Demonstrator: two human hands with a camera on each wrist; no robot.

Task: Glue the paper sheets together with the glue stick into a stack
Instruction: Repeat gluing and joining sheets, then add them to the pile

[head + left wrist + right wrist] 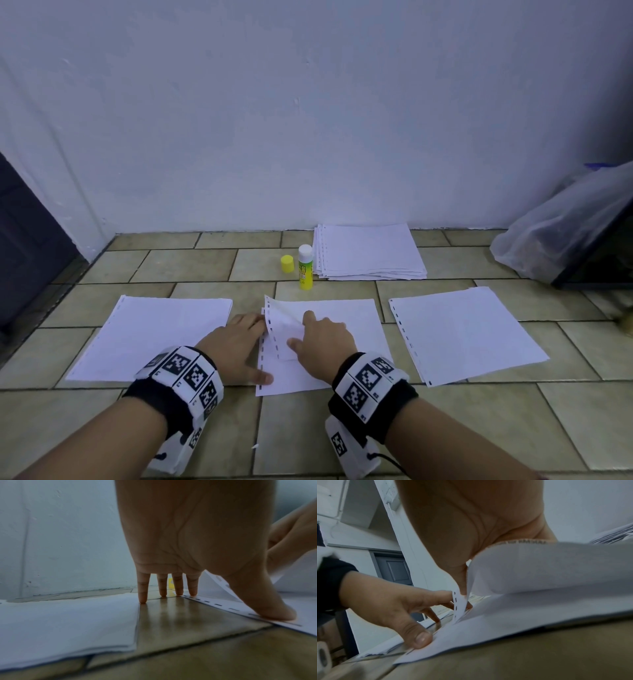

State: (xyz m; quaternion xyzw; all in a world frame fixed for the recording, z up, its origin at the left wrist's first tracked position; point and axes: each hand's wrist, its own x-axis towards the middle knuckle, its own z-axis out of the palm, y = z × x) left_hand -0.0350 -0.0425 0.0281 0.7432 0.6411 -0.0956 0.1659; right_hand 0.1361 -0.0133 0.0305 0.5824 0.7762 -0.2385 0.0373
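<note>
- The middle paper pile (342, 342) lies on the tiled floor (308, 438) right in front of the person, its punched edge at the 9 o'clock side.
- The top sheet (286, 323) of that pile is peeled up at the 10 o'clock corner and curls back over itself toward 3 o'clock.
- The right hand (320, 344) rests on the pile with the curled flap between thumb and forefinger; from the right wrist view the thumb (462, 580) sits against the lifted paper, so it looks like a pinch on the top sheet.
- The left hand (236, 346) is spread flat at the pile's 9 o'clock edge: its thumb (267, 609) presses the punched strip down, and the fingertips (143, 599) stand on the floor and paper edge.
- A second paper pile (154, 339) lies at 9 o'clock of the middle one, just beside the left hand; a third pile (466, 335) lies apart at 3 o'clock.
- At 12 o'clock, the glue stick (305, 267) stands upright with its cap off, and the yellow cap (287, 264) sits just beside it at its 9 o'clock.
- A thicker paper stack (370, 253) rests against the wall (308, 120), touching or nearly touching the glue stick at its 3 o'clock.
- A clear plastic bag (565, 222) slumps at 2 o'clock.
</note>
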